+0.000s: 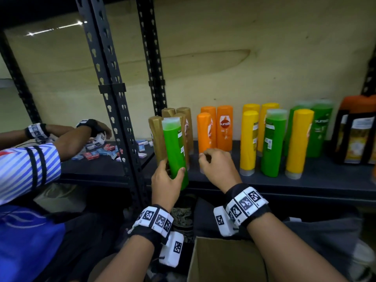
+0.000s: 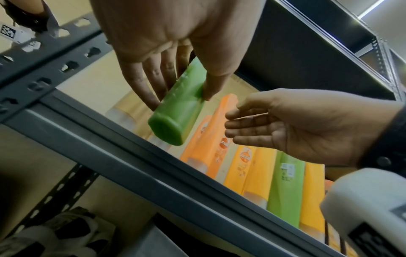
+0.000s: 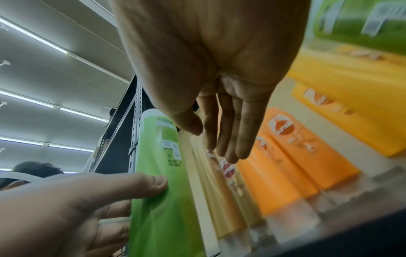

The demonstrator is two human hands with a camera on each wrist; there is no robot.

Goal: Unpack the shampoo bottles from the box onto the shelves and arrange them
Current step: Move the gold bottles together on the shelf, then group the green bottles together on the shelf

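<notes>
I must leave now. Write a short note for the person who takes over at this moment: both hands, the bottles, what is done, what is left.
Left hand grips a green bottle, held off the shelf at its front edge, before the gold bottles.
Right hand holds nothing, fingers loose, near the orange bottles.
Done: gold, orange, yellow and green bottles stand on the shelf.
Left: set this bottle down with the other green ones, then check the box; its inside is not visible.

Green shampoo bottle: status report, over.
Left hand grips the green plastic shampoo bottle, held off the black metal shelf. Right hand empty. Gold bottles close behind.
</notes>
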